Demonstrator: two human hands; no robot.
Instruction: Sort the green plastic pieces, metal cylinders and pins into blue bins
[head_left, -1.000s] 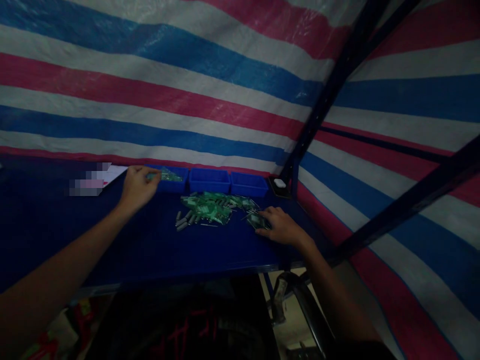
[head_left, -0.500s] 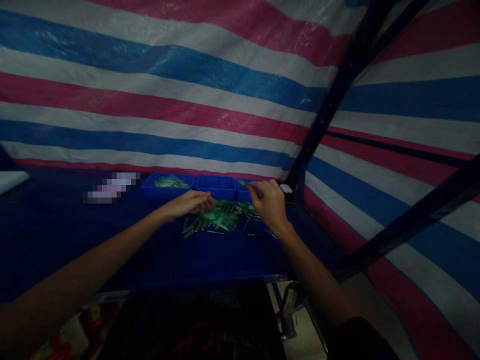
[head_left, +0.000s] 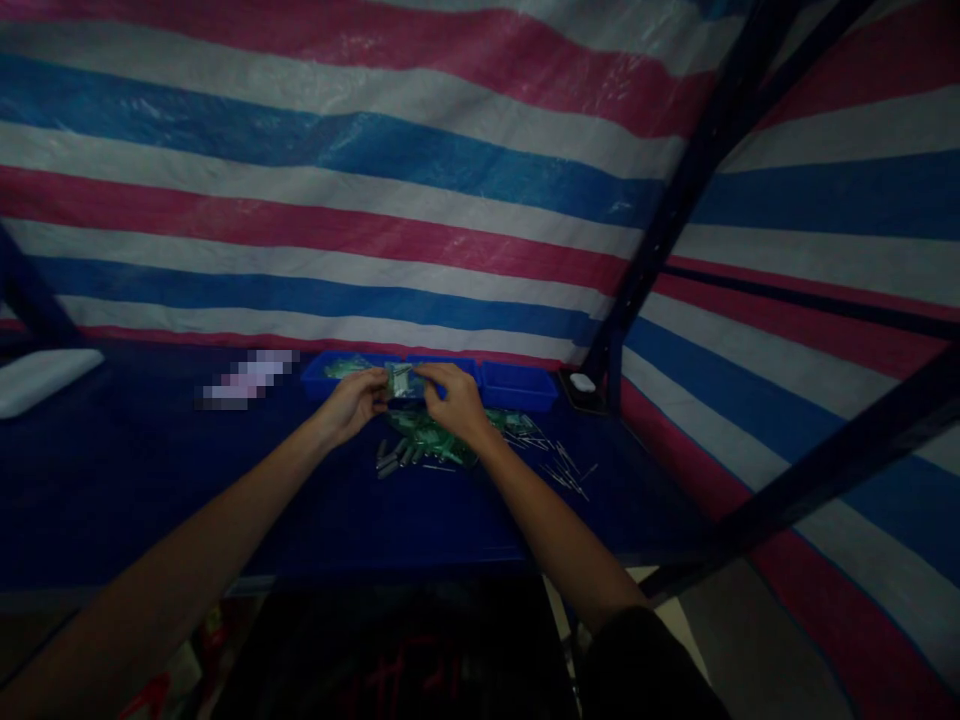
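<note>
A small clear plastic bag [head_left: 403, 381] with a pale patch is stretched between my two hands, in front of the blue trays. My left hand [head_left: 355, 404] pinches its left side, fingers closed. On the other side my right hand [head_left: 456, 402] grips the bag with thumb and fingers. Below them lies a heap of green-tinted plastic bags [head_left: 431, 437], partly covered by my right wrist. Short metal cylinders [head_left: 390, 460] lie at the heap's left, and thin metal rods [head_left: 566, 475] are scattered to its right. What the held bag contains is too dim to make out.
Along the back stand a left blue tray [head_left: 315, 385] with plastic bags, a middle blue tray [head_left: 469, 366] partly hidden, and a right blue tray [head_left: 519, 384]. A white object [head_left: 582, 382] sits at the right, a white slab [head_left: 45, 378] far left. A dark metal post [head_left: 637, 270] rises at right.
My right hand has moved left from the right tray, and my left hand has shifted slightly left and up. Both now hold the small bag between them. The view has shifted a little.
</note>
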